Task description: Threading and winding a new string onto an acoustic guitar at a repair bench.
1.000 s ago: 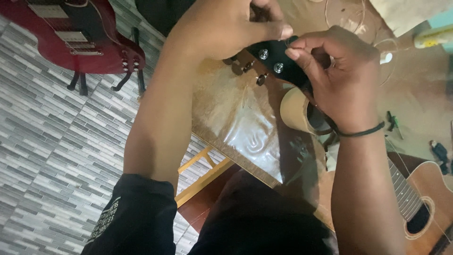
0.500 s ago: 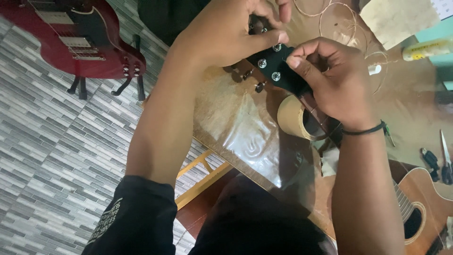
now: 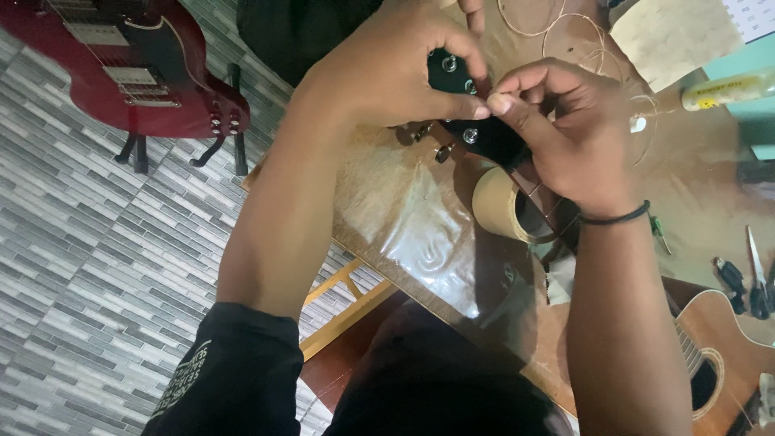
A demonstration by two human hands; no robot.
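A black guitar headstock (image 3: 476, 133) with silver tuning posts lies over the brown table (image 3: 404, 218). My left hand (image 3: 387, 69) covers its far end, thumb pressed on the black face. My right hand (image 3: 557, 133) pinches at the headstock beside that thumb; what sits between its fingertips is too small to tell. A black band circles my right wrist. The guitar's neck runs under my right hand toward the acoustic guitar body (image 3: 718, 355) at the lower right.
A roll of brown tape (image 3: 504, 206) props the neck. Coiled strings (image 3: 581, 48) lie on the table's far side. Scissors (image 3: 757, 274) and a yellow tube (image 3: 726, 89) are at the right. A red electric guitar (image 3: 137, 73) stands on the tiled floor, left.
The camera view has shifted, so hands and headstock sit lower in the picture. Both hands stay on the headstock, my right fingers closing in toward my left thumb.
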